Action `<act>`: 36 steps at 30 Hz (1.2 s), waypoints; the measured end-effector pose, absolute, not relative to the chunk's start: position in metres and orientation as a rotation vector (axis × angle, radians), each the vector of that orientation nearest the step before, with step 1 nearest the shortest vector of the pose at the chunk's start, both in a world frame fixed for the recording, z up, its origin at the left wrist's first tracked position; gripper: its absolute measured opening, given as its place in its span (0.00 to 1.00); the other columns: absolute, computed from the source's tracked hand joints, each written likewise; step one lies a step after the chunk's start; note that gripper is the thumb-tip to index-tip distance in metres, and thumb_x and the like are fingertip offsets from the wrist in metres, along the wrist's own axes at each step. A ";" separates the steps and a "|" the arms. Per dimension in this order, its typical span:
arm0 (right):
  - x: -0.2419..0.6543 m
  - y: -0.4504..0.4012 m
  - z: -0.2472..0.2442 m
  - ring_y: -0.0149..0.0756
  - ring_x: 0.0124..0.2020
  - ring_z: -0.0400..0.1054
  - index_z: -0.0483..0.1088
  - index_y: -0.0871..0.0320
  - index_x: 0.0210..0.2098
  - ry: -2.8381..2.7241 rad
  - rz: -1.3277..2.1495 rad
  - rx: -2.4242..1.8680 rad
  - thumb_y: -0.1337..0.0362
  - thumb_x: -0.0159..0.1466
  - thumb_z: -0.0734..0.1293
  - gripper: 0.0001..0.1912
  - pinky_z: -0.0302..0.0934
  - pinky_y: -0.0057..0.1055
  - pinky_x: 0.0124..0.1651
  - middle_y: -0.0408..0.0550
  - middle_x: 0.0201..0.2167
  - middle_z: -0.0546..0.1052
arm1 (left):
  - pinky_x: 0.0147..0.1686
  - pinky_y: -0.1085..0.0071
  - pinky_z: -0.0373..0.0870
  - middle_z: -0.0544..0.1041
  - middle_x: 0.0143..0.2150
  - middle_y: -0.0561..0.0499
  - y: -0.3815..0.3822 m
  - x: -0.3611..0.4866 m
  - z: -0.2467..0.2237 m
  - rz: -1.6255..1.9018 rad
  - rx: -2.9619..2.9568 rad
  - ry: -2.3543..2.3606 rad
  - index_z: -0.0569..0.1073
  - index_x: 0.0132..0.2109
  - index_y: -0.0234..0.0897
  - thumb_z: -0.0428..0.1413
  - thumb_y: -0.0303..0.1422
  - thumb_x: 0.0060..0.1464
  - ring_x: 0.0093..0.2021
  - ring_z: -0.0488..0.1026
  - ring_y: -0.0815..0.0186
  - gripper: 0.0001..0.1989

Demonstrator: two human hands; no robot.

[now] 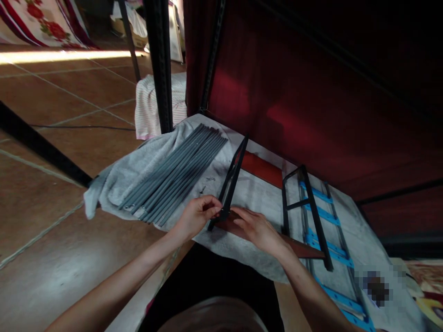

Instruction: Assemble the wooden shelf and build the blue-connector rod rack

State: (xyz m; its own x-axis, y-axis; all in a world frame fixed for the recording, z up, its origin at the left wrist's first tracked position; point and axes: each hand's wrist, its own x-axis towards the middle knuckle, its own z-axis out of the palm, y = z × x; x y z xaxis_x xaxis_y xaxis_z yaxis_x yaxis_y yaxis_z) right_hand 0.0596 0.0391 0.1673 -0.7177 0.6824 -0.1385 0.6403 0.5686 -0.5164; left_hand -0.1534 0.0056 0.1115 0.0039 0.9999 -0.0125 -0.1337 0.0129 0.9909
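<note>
A black metal frame point(234, 177) stands on the grey cloth, joined to reddish-brown boards point(263, 169) that reach toward another black frame point(313, 207) on the right. At the near lower corner of the first frame, my left hand point(204, 211) has thumb and fingertips pinched together; whatever they hold is too small to name. My right hand point(254, 226) rests its fingers against the same corner from the other side, over the near board. Its fingers are partly spread, and nothing shows in them.
Several grey rods point(176, 173) lie on the cloth point(119, 184) at left, with small metal pieces point(210, 179) beside them. Blue-and-black rails point(330, 251) lie at right. Black posts point(161, 69) and a dark red curtain point(252, 97) stand behind.
</note>
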 end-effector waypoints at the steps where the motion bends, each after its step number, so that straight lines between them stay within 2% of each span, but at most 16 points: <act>1: 0.060 0.039 0.167 0.39 0.53 0.74 0.66 0.52 0.62 -2.703 0.859 -1.137 0.63 0.73 0.57 0.20 0.67 0.39 0.56 0.49 0.56 0.77 | 0.29 0.74 0.66 0.75 0.26 0.53 0.006 -0.153 0.112 1.259 1.104 1.112 0.76 0.31 0.36 0.59 0.32 0.51 0.27 0.71 0.69 0.04; 6: 0.065 0.041 0.164 0.40 0.56 0.72 0.66 0.52 0.63 -2.642 0.900 -1.040 0.63 0.72 0.58 0.21 0.66 0.41 0.59 0.49 0.57 0.76 | 0.29 0.73 0.66 0.75 0.25 0.53 0.006 -0.151 0.110 1.285 1.109 1.092 0.76 0.31 0.37 0.59 0.32 0.51 0.27 0.71 0.68 0.04; 13: 0.064 0.039 0.166 0.40 0.58 0.71 0.68 0.51 0.61 -2.608 0.964 -1.170 0.60 0.71 0.60 0.20 0.64 0.41 0.62 0.47 0.58 0.76 | 0.28 0.73 0.67 0.76 0.26 0.52 0.006 -0.148 0.104 1.319 1.118 1.068 0.76 0.31 0.36 0.58 0.30 0.52 0.27 0.71 0.68 0.04; 25: 0.060 0.035 0.165 0.40 0.54 0.74 0.70 0.51 0.58 -2.524 0.983 -1.241 0.59 0.70 0.62 0.17 0.66 0.39 0.59 0.46 0.53 0.79 | 0.30 0.72 0.66 0.77 0.28 0.52 0.010 -0.156 0.102 1.288 1.386 1.085 0.77 0.31 0.37 0.56 0.28 0.54 0.29 0.73 0.67 0.05; 30: 0.057 0.030 0.165 0.39 0.55 0.73 0.68 0.52 0.58 -2.583 0.866 -1.232 0.61 0.71 0.60 0.17 0.66 0.38 0.58 0.47 0.55 0.78 | 0.35 0.73 0.66 0.78 0.31 0.52 0.014 -0.165 0.103 1.248 1.647 1.064 0.76 0.34 0.37 0.55 0.27 0.57 0.33 0.75 0.67 0.06; 33: 0.056 0.026 0.165 0.40 0.51 0.75 0.65 0.52 0.58 -2.582 0.840 -1.260 0.61 0.72 0.59 0.16 0.68 0.38 0.54 0.47 0.51 0.79 | 0.36 0.73 0.67 0.77 0.33 0.51 0.013 -0.166 0.103 1.257 1.725 1.055 0.76 0.35 0.36 0.54 0.26 0.58 0.34 0.75 0.68 0.06; 36: 0.057 0.025 0.165 0.40 0.51 0.75 0.61 0.52 0.62 -2.582 0.827 -1.252 0.61 0.72 0.58 0.19 0.69 0.40 0.53 0.47 0.51 0.79 | 0.36 0.74 0.67 0.76 0.33 0.51 0.011 -0.165 0.104 1.259 1.774 1.085 0.75 0.35 0.36 0.53 0.24 0.58 0.34 0.74 0.69 0.07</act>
